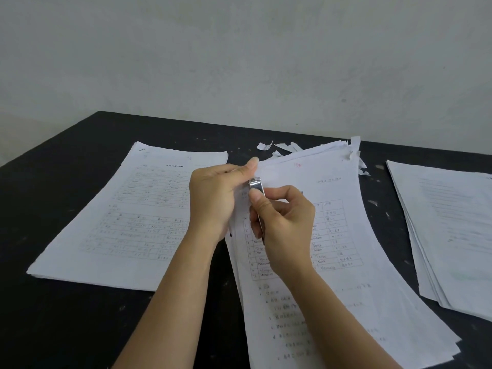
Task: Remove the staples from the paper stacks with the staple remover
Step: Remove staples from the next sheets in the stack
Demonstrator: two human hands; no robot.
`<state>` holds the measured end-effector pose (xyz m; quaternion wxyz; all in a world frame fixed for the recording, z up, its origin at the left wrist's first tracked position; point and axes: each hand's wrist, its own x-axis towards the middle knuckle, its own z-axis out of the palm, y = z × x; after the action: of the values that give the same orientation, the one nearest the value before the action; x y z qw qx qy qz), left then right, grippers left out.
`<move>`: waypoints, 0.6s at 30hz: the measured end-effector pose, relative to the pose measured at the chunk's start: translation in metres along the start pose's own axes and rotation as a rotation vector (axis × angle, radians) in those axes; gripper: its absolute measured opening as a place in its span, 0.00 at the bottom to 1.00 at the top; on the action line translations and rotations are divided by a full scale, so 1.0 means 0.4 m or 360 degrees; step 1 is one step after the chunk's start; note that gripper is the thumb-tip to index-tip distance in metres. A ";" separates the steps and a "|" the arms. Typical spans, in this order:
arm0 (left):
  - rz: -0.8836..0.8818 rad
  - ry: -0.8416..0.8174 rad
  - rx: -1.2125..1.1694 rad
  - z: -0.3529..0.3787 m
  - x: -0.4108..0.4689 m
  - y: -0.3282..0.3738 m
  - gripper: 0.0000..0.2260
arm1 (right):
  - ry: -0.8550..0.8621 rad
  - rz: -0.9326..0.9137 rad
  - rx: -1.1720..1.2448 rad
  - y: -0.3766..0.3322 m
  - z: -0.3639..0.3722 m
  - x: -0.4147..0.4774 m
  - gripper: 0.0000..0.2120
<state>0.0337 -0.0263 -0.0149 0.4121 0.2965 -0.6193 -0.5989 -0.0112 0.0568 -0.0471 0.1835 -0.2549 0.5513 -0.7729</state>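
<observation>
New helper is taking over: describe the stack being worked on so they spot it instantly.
On the black table lie three paper piles. It is the middle stack, its top-left corner pinched by the left hand. Only this one is lifted, with a red mark on top.

Your black table (80,315) | printed white paper stack (127,217) left | middle handwritten-form stack (346,262) under your hands | third stack (447,235) right | torn paper scraps (282,147) behind middle stack

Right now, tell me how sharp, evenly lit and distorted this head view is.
Head view: soft, even light, no glare and only faint shadows; the right stack is blurred, its text unreadable; the middle stack shows bowed edges from the wide lens; the staple remover and both hands, left and right, are fairly sharp.
</observation>
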 end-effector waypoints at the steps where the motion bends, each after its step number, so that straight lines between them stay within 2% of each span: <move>1: -0.0010 -0.0002 -0.0030 0.000 0.000 0.001 0.14 | -0.0006 0.0006 0.0015 -0.002 -0.001 0.003 0.09; 4: -0.0049 -0.0021 -0.0092 -0.001 -0.001 0.002 0.13 | -0.0045 -0.0005 0.0019 -0.007 -0.008 0.012 0.09; 7: -0.0065 -0.0012 -0.0082 -0.001 0.000 0.000 0.14 | -0.0041 -0.0125 -0.0197 -0.003 -0.015 0.016 0.10; 10: -0.0038 0.0034 0.0006 0.005 0.001 -0.005 0.12 | 0.0009 -0.0327 -0.0521 0.007 -0.019 0.015 0.12; 13: -0.0015 0.0059 0.0071 0.012 -0.002 -0.007 0.13 | 0.0026 -0.0561 -0.0710 0.016 -0.024 0.011 0.10; 18: -0.0064 0.0156 0.0018 0.012 0.001 -0.008 0.13 | 0.0108 -0.1026 -0.1087 0.024 -0.014 0.012 0.10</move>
<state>0.0290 -0.0246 -0.0176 0.4282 0.3404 -0.5956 -0.5883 -0.0183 0.0553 -0.0570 -0.1785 -0.4336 0.6725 -0.5726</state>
